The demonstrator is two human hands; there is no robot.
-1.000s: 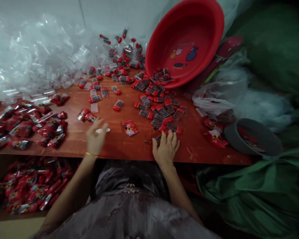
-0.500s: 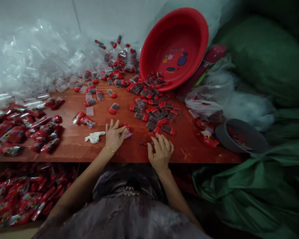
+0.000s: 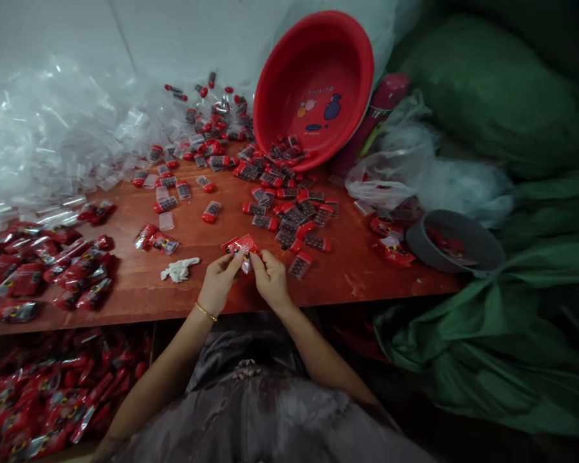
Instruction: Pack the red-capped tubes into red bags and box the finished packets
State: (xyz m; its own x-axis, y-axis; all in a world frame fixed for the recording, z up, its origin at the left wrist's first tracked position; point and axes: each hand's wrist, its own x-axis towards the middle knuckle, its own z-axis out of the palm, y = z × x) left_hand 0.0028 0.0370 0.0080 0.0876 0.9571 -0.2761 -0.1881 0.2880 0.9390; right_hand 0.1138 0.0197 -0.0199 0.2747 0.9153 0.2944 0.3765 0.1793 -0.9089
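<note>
My left hand [image 3: 219, 283] pinches the left side of a small red printed packet [image 3: 244, 244] just above the table. Opposite it, my right hand [image 3: 271, 278] is closed on the packet's right side. Thumbs and fingertips meet near its lower edge and cover part of it. Beyond my hands lie small clear cases [image 3: 292, 218] with red caps and dark beads inside. One such case [image 3: 300, 263] sits right beside my right hand. A crumpled white scrap [image 3: 180, 270] rests left of my left hand, with two filled red packets [image 3: 155, 238] behind it.
A red basin [image 3: 313, 90] leans at the back, with cases spilling from its rim. Clear empty cases [image 3: 67, 128] are heaped at the left, behind filled red packets [image 3: 29, 273]. More packets fill a box [image 3: 67, 386] below. A grey bowl [image 3: 456, 241] and green sacks [image 3: 502, 334] stand right.
My right hand has moved left from the cases to the packet and now grips it with my left hand. The packet has been lifted off the table. The view has shifted slightly.
</note>
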